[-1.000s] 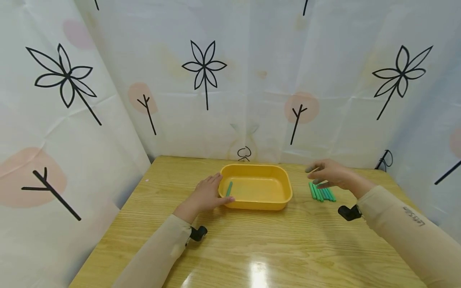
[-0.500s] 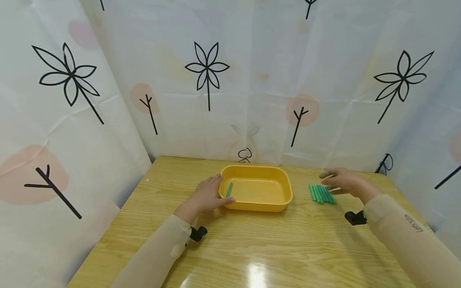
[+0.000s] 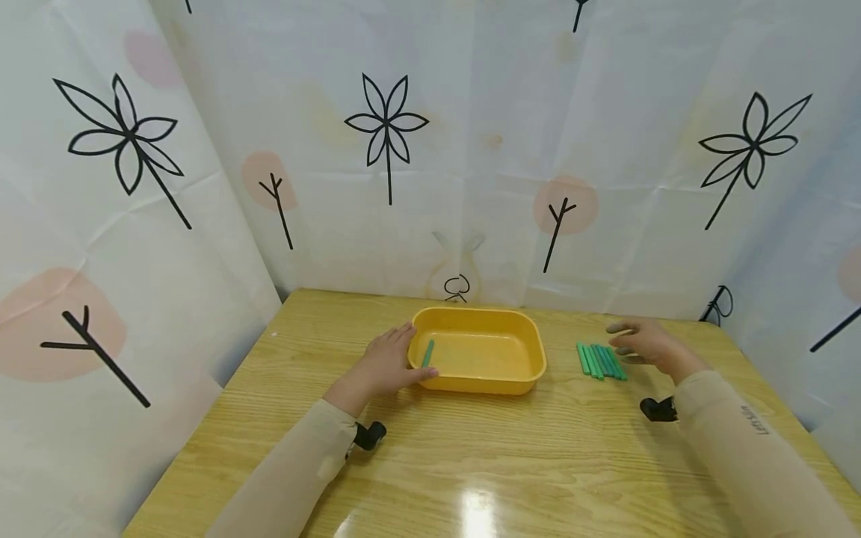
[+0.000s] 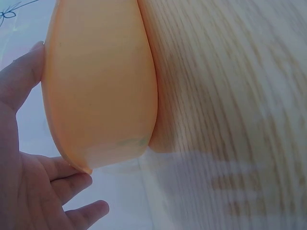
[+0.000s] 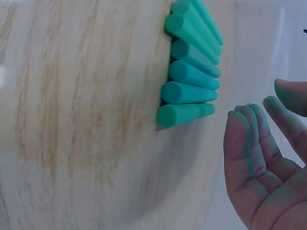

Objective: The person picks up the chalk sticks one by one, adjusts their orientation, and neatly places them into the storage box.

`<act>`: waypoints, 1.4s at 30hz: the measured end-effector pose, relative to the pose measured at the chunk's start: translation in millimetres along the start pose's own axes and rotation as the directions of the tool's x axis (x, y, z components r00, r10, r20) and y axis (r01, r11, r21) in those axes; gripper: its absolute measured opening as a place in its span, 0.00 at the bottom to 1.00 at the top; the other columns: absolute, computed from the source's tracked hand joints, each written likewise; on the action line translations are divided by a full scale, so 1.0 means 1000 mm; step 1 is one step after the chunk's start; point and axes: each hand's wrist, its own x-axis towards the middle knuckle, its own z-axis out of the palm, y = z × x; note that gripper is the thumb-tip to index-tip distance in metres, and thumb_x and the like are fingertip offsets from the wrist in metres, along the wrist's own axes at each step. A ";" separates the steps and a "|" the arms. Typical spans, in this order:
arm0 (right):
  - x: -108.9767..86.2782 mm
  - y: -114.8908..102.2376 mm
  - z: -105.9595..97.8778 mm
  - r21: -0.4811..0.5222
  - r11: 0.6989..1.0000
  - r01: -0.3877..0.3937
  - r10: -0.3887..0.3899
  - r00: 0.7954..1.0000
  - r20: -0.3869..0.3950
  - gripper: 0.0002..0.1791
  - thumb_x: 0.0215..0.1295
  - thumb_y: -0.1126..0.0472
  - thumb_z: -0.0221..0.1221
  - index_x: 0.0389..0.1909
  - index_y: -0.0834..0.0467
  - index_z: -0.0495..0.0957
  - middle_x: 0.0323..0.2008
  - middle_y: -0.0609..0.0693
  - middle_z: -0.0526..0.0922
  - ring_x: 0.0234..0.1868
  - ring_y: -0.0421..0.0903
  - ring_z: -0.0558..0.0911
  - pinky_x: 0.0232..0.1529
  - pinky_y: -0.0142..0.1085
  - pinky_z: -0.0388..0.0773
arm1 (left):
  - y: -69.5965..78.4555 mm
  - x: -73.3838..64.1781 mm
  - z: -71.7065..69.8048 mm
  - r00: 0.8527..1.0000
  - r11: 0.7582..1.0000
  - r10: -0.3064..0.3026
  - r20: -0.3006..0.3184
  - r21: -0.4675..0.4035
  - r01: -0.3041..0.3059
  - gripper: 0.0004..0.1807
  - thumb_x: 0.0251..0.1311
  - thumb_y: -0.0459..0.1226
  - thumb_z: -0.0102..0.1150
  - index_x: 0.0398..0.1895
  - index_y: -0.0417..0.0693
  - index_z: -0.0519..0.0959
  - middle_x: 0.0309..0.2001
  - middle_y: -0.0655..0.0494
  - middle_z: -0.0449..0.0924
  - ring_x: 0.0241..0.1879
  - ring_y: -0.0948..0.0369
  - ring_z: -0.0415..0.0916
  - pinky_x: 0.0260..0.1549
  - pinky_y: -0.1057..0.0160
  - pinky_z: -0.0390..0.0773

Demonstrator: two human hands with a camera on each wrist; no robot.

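My left hand rests on the left end of a yellow plastic tray, its fingers along the side rim and its thumb over the front rim. The left wrist view shows the tray's outer wall with fingertips right at the rim. Inside the tray, near my thumb, one green chalk stick leans at the left. To the right of the tray lies a row of several green and teal chalk sticks. Over the row's right end hovers my right hand, fingers loosely bent, nothing held. Green dust coats its fingertips.
The wooden table carries the tray and the chalk row near its back edge. Behind and at both sides hangs a white cloth printed with flowers and trees. Black wrist cameras sit on both sleeves.
My right hand has moved right, from above the left part of the chalk row to its right end. My left hand and the tray have stayed put.
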 end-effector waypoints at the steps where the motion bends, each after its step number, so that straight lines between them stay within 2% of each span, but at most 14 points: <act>1: 0.001 0.003 0.000 -0.006 1.000 -0.005 0.005 1.000 -0.002 0.30 0.79 0.63 0.49 0.73 0.75 0.53 0.66 0.80 0.58 0.58 0.70 0.72 0.52 0.50 0.80 | 0.000 0.000 0.000 1.000 1.000 0.001 -0.001 -0.002 -0.001 0.56 0.62 0.68 0.54 0.78 0.37 0.53 0.78 0.42 0.50 0.76 0.42 0.50 0.72 0.42 0.50; 4: 0.003 0.010 -0.001 -0.027 0.999 -0.030 0.029 1.000 -0.010 0.31 0.79 0.63 0.48 0.73 0.75 0.52 0.68 0.80 0.55 0.61 0.71 0.71 0.51 0.48 0.81 | 0.001 0.000 -0.001 1.000 1.000 0.005 0.000 -0.007 -0.005 0.56 0.62 0.67 0.54 0.78 0.36 0.53 0.78 0.42 0.50 0.76 0.43 0.50 0.72 0.42 0.50; 7: 0.004 0.015 -0.001 -0.023 0.998 -0.059 0.059 0.998 -0.017 0.31 0.79 0.63 0.48 0.73 0.74 0.52 0.67 0.80 0.56 0.56 0.65 0.76 0.48 0.45 0.82 | 0.000 0.001 -0.001 1.000 1.000 0.008 0.003 -0.005 -0.008 0.56 0.62 0.68 0.54 0.78 0.36 0.52 0.78 0.42 0.50 0.76 0.42 0.49 0.72 0.42 0.50; 11: 0.005 0.020 -0.002 -0.037 0.997 -0.061 0.062 0.998 0.016 0.32 0.78 0.64 0.49 0.74 0.74 0.51 0.66 0.80 0.58 0.49 0.56 0.80 0.45 0.45 0.82 | 0.000 0.002 -0.001 1.000 1.000 0.004 0.002 0.004 -0.004 0.56 0.62 0.68 0.54 0.79 0.37 0.52 0.78 0.43 0.49 0.76 0.42 0.49 0.73 0.42 0.49; 13: 0.006 0.022 -0.003 -0.061 0.996 -0.061 0.063 0.997 0.037 0.32 0.77 0.64 0.50 0.74 0.74 0.51 0.66 0.81 0.59 0.50 0.55 0.80 0.44 0.44 0.81 | -0.001 0.002 -0.001 1.000 1.000 0.001 0.002 0.004 -0.001 0.56 0.62 0.68 0.54 0.79 0.38 0.51 0.79 0.43 0.49 0.76 0.42 0.49 0.73 0.42 0.49; 19: 0.009 0.025 -0.002 -0.112 0.991 -0.069 0.078 0.993 0.083 0.34 0.76 0.64 0.52 0.75 0.73 0.50 0.67 0.83 0.55 0.56 0.63 0.76 0.44 0.44 0.80 | -0.001 0.002 -0.002 1.000 1.000 0.007 0.000 0.005 -0.007 0.56 0.62 0.68 0.54 0.79 0.37 0.52 0.78 0.42 0.50 0.76 0.41 0.50 0.72 0.42 0.50; 23: 0.011 0.024 0.000 -0.117 0.990 -0.077 0.089 0.991 0.097 0.35 0.74 0.67 0.51 0.75 0.73 0.49 0.64 0.83 0.58 0.47 0.55 0.79 0.39 0.44 0.79 | -0.002 0.001 -0.002 1.000 1.000 0.007 0.001 -0.001 -0.007 0.56 0.62 0.68 0.54 0.78 0.37 0.52 0.78 0.42 0.50 0.75 0.41 0.50 0.72 0.41 0.50; 25: 0.012 0.024 0.001 -0.123 0.989 -0.087 0.100 0.990 0.099 0.35 0.72 0.69 0.51 0.75 0.72 0.49 0.58 0.81 0.65 0.36 0.49 0.78 0.34 0.42 0.78 | -0.002 0.001 -0.002 1.000 1.000 0.004 0.002 -0.003 -0.004 0.56 0.62 0.68 0.54 0.79 0.37 0.53 0.78 0.42 0.50 0.75 0.41 0.50 0.72 0.41 0.50; 28: 0.013 0.024 0.003 -0.155 0.985 -0.081 0.097 0.990 0.098 0.35 0.68 0.72 0.50 0.75 0.73 0.51 0.52 0.74 0.70 0.23 0.43 0.68 0.29 0.40 0.72 | -0.003 0.002 -0.001 1.000 1.000 0.001 0.005 0.003 -0.001 0.56 0.62 0.68 0.54 0.79 0.38 0.52 0.78 0.42 0.50 0.76 0.42 0.50 0.72 0.41 0.51; 33: 0.012 0.023 0.003 -0.226 0.972 -0.060 0.085 0.991 0.104 0.36 0.63 0.74 0.51 0.74 0.73 0.54 0.44 0.67 0.76 0.18 0.40 0.61 0.26 0.38 0.69 | -0.003 0.002 0.000 1.000 1.000 -0.007 0.014 0.008 0.007 0.56 0.62 0.69 0.53 0.79 0.39 0.51 0.79 0.44 0.48 0.76 0.43 0.49 0.72 0.41 0.49; 37: 0.008 0.021 0.004 -0.262 0.964 -0.044 0.077 0.990 0.119 0.36 0.64 0.74 0.53 0.73 0.74 0.55 0.26 0.55 0.77 0.16 0.40 0.62 0.26 0.37 0.69 | -0.002 0.002 0.001 1.000 1.000 -0.005 0.011 -0.004 0.005 0.56 0.62 0.68 0.53 0.79 0.39 0.51 0.79 0.44 0.49 0.76 0.43 0.48 0.72 0.41 0.49; 38: 0.007 0.020 0.004 -0.266 0.963 -0.044 0.077 0.990 0.115 0.36 0.64 0.74 0.54 0.73 0.74 0.56 0.27 0.53 0.77 0.16 0.40 0.63 0.26 0.37 0.69 | -0.002 0.001 0.000 1.000 1.000 -0.005 0.010 -0.008 0.005 0.56 0.62 0.68 0.53 0.79 0.39 0.52 0.79 0.44 0.49 0.76 0.42 0.48 0.72 0.41 0.49; 40: 0.005 0.018 0.004 -0.278 0.960 -0.033 0.068 0.991 0.118 0.35 0.65 0.74 0.55 0.72 0.75 0.57 0.30 0.59 0.77 0.18 0.41 0.68 0.27 0.39 0.72 | -0.002 0.001 0.000 1.000 1.000 -0.006 0.011 -0.008 0.006 0.56 0.62 0.68 0.53 0.79 0.38 0.52 0.79 0.44 0.49 0.76 0.42 0.48 0.72 0.41 0.49; 42: 0.003 0.017 0.003 -0.292 0.956 -0.026 0.061 0.992 0.112 0.34 0.65 0.74 0.57 0.70 0.75 0.58 0.39 0.68 0.78 0.22 0.43 0.72 0.30 0.40 0.74 | -0.001 0.001 0.000 1.000 1.000 -0.007 0.014 -0.007 0.007 0.56 0.62 0.68 0.54 0.79 0.39 0.52 0.79 0.44 0.49 0.76 0.42 0.48 0.72 0.41 0.49</act>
